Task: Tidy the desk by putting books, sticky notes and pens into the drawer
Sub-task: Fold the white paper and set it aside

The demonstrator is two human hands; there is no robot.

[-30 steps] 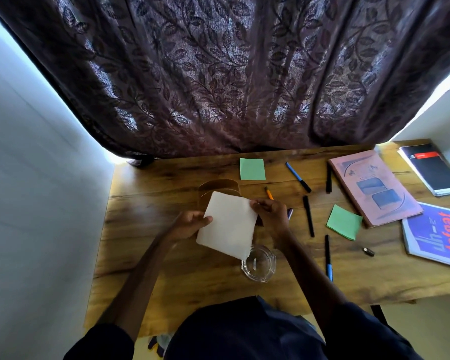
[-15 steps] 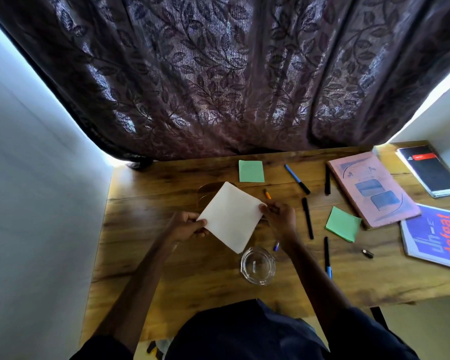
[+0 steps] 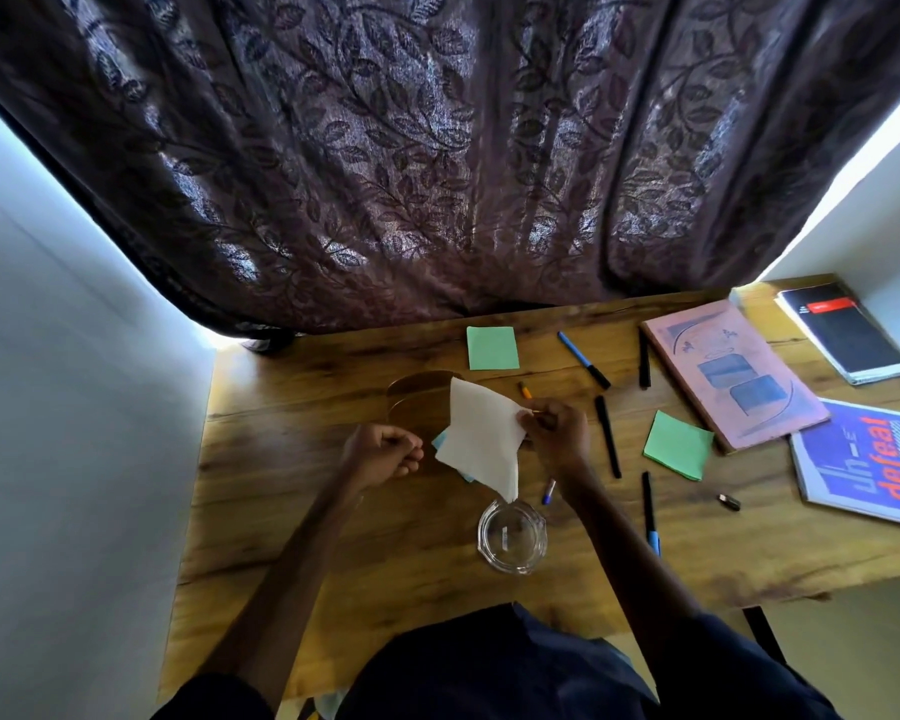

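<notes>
My right hand (image 3: 554, 433) pinches the right edge of a white sheet of paper (image 3: 481, 439) and holds it tilted above the wooden desk (image 3: 292, 511). A light blue edge shows under the sheet's left corner. My left hand (image 3: 383, 454) hovers just left of the sheet, fingers curled, holding nothing I can see. Green sticky notes lie at the back (image 3: 492, 348) and to the right (image 3: 677, 445). A blue pen (image 3: 583, 360) and several black pens (image 3: 608, 436) are scattered to the right. A pink book (image 3: 733, 374) lies further right. No drawer is visible.
A glass ashtray (image 3: 512, 535) sits below the sheet. A brown round dish (image 3: 417, 402) is partly hidden behind it. A black notebook (image 3: 845, 330) and a blue magazine (image 3: 874, 462) lie at the far right. A dark curtain (image 3: 437, 174) hangs behind; a white wall stands at left.
My left hand has let go of the white sheet and drawn back to the left. The sheet now hangs from my right hand alone, its lower corner drooping toward the ashtray.
</notes>
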